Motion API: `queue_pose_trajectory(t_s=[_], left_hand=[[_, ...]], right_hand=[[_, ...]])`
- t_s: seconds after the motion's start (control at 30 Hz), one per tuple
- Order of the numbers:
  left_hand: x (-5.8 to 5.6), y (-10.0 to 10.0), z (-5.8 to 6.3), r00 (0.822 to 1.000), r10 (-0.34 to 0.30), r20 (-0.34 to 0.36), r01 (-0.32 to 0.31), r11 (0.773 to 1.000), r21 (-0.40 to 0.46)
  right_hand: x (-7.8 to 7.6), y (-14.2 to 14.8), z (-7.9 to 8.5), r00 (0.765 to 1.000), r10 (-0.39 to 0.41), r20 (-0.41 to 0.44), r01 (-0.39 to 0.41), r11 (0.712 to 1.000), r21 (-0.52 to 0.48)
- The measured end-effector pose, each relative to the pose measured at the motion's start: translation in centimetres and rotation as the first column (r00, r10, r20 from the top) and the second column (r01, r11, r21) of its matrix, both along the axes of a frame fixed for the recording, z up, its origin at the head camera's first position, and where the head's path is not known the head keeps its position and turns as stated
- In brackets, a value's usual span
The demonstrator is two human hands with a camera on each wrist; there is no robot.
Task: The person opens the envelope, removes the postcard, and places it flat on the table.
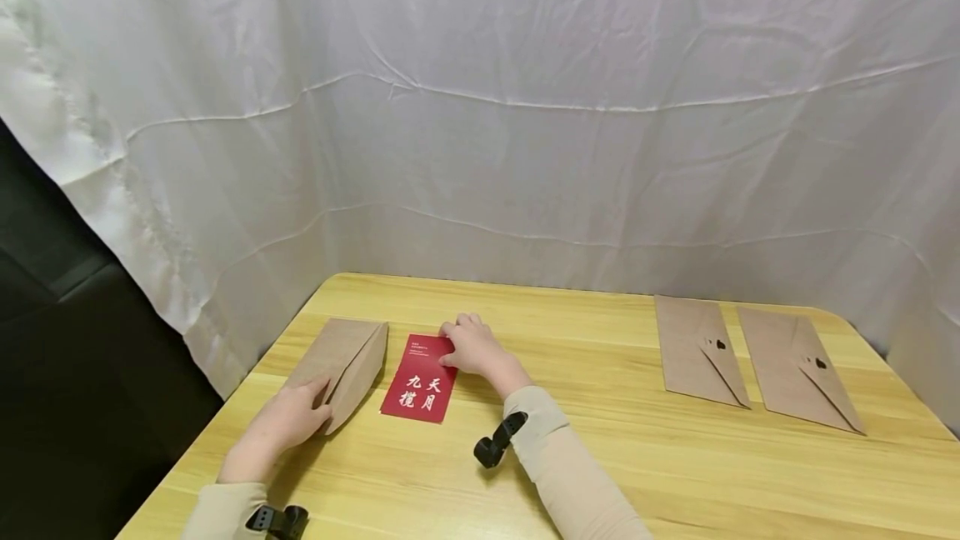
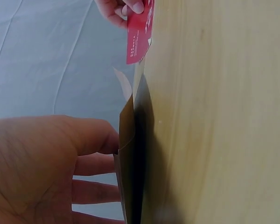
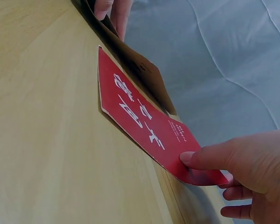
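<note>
Pinching the red card (image 1: 417, 394) at its far right corner with the right hand (image 1: 474, 348), thumb on top, I see it just right of a brown envelope (image 1: 330, 348) at the left of the wooden table (image 1: 577, 373). With the left hand (image 1: 283, 422) I grip that envelope's edge between thumb and fingers. Two more envelopes (image 1: 690, 344) lie side by side, well apart, toward the right end.

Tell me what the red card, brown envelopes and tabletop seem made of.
Red card: probably smooth paperboard; it bends yet shows a pale cut edge.
Brown envelopes: likely matte kraft paper, by colour and folded flaps.
Tabletop: wood or laminate, smooth-looking, by its grain.
</note>
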State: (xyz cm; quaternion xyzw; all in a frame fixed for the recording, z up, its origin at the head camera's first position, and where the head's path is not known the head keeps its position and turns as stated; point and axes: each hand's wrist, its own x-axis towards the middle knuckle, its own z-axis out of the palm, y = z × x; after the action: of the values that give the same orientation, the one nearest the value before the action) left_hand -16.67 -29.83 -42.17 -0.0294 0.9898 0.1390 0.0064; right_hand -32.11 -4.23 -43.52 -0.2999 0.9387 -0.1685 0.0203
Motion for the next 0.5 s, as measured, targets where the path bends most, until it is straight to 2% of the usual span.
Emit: queue_pose_trajectory(t_s=[0.5], left_hand=[[-0.12, -0.27, 0.07, 1.0, 0.002, 0.013, -0.002, 0.999, -0.033]], right_hand=[[0.37, -0.48, -0.01, 1.0, 0.017, -0.013, -0.017, 0.999, 0.034]])
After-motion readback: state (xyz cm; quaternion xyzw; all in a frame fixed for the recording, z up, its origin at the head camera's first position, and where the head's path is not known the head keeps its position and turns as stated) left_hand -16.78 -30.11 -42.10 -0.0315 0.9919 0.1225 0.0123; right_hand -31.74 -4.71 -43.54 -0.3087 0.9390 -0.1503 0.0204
